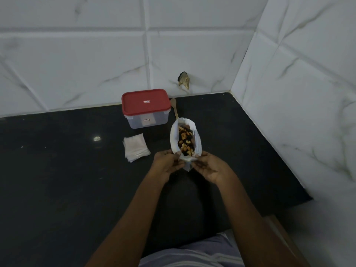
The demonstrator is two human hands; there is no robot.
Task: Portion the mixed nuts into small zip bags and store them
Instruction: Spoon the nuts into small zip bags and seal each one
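A white pouch (174,136) of mixed nuts (185,142) stands open on the black counter, its mouth facing me. My left hand (168,162) pinches the near left edge of the pouch's mouth. My right hand (208,167) pinches the near right edge. A stack of small clear zip bags (135,147) lies flat on the counter to the left of the pouch. Behind them a clear plastic box with a red lid (146,107) stands closed. A wooden spoon (174,108) lies between the box and the pouch, partly hidden by the pouch.
The black counter (67,170) meets white marble-tiled walls at the back and at the right (298,93). A chipped hole (184,80) marks the back wall above the spoon. A wooden edge (279,232) shows at the lower right.
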